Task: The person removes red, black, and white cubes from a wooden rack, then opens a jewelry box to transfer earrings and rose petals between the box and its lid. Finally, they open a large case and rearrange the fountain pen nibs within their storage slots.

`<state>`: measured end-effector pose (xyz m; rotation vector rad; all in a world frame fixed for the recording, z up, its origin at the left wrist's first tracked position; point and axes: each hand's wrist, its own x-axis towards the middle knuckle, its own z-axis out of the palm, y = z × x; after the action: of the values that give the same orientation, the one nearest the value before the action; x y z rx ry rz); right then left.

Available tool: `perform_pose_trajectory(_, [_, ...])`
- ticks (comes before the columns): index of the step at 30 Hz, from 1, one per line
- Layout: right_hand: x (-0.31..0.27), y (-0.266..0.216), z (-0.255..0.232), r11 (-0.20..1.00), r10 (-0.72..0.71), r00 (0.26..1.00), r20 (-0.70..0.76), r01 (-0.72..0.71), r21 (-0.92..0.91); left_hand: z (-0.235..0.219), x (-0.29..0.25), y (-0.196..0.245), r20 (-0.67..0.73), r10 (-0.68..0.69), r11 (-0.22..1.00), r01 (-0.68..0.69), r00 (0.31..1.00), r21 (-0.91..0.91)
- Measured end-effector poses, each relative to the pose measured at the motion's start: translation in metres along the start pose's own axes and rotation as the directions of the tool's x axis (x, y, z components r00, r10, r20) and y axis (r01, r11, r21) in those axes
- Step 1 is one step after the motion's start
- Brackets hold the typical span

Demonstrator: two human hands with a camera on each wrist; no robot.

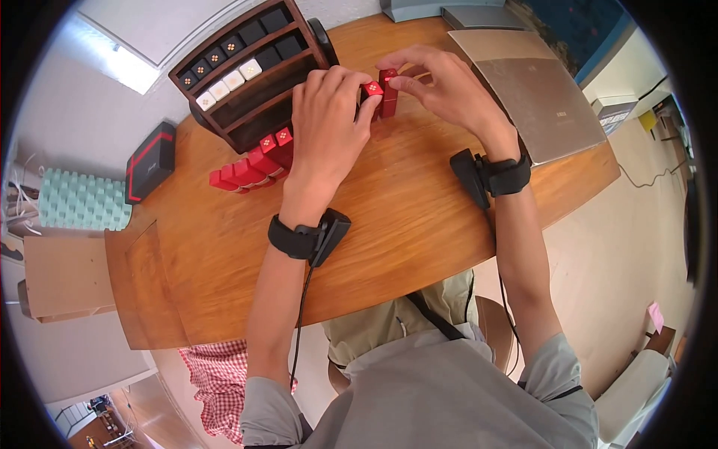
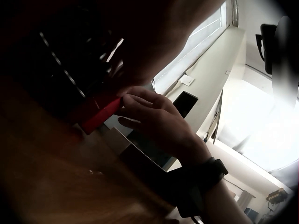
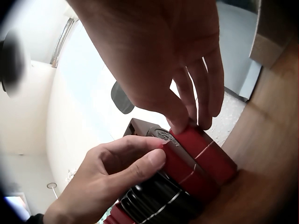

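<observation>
My left hand (image 1: pixel 329 123) pinches the top of a small red box (image 1: pixel 372 88) with a gold emblem on its end, thumb on the near side. Right beside it, a second red box (image 1: pixel 387 101) stands upright on the table. Thumb and fingertips of my right hand (image 1: pixel 452 88) pinch its top. Seen in the right wrist view, both red boxes (image 3: pixel 210 156) stand close together, each with a pale line round it. Several black boxes (image 3: pixel 159 198) line up beside them, mostly hidden behind my left hand in the head view. More red boxes (image 1: pixel 262 161) stand left of that hand.
A dark wooden rack (image 1: pixel 247 123) at the back holds black boxes (image 1: pixel 250 31) and several white boxes (image 1: pixel 232 79). A black case with a red band (image 1: pixel 152 161) stands at the left. A flat brown box (image 1: pixel 546 101) lies on the right of the wooden table (image 1: pixel 404 217).
</observation>
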<state>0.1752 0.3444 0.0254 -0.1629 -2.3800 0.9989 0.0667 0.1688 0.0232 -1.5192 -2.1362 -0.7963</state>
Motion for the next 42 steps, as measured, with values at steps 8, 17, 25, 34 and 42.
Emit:
perform_pose_trajectory(8, [-0.001,-0.005,0.002,0.997,-0.002,0.993,0.119,-0.007,0.076,-0.004,-0.003,-0.002,0.009,0.011,0.999,-0.012,1.000,0.038])
perform_pose_trajectory(17, [-0.001,-0.009,0.009,0.995,0.010,0.985,0.172,-0.027,0.098,-0.011,-0.007,-0.008,0.032,0.000,1.000,0.000,0.999,0.016])
perform_pose_trajectory(25, [-0.001,-0.009,0.010,0.999,-0.014,0.990,0.139,0.007,0.050,-0.013,-0.009,-0.006,0.035,-0.012,1.000,0.013,0.999,-0.027])
perform_pose_trajectory(34, [-0.002,-0.008,0.010,0.998,-0.065,0.992,0.112,0.063,0.025,-0.035,-0.003,-0.024,-0.245,0.034,0.989,-0.069,0.969,-0.134])
perform_pose_trajectory(42, [0.000,-0.017,0.014,0.994,-0.107,0.994,-0.036,0.106,-0.032,-0.059,-0.003,-0.060,-0.314,0.064,0.980,0.000,0.947,0.201])
